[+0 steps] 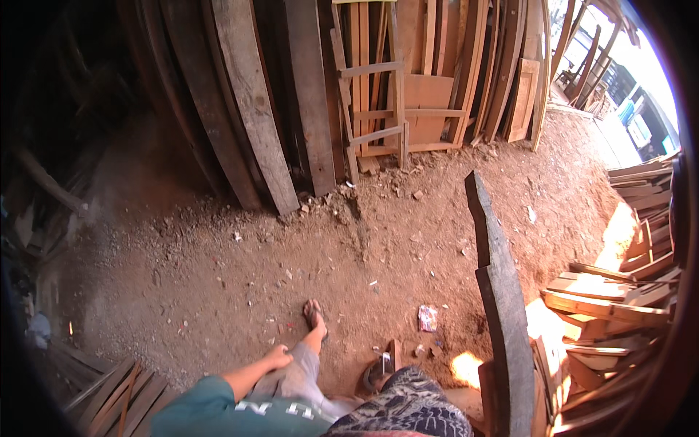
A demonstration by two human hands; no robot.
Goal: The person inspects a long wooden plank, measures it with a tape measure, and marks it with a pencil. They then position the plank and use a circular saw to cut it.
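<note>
My left arm, in a green sleeve, reaches forward beside my grey shorts (pixel 298 371). At its end my left hand (pixel 277 357) is loosely closed beside the thigh, with nothing visible in it. A long, dark, weathered timber plank (pixel 504 306) rises from the lower edge on my right, its far end notched and pointed. A dark patterned cloth (pixel 408 408) lies at the bottom, left of the plank. My right hand does not show, so what supports the plank is hidden. One sandalled foot (pixel 314 315) is forward; the other shows partly behind the cloth.
Tall boards (pixel 255 102) and a wooden frame (pixel 375 135) lean along the far side. Stacked offcuts (pixel 611 298) line the right; more planks (pixel 116 397) lie at lower left. A colourful wrapper (pixel 428 318) and wood chips litter the dirt ground (pixel 211 277).
</note>
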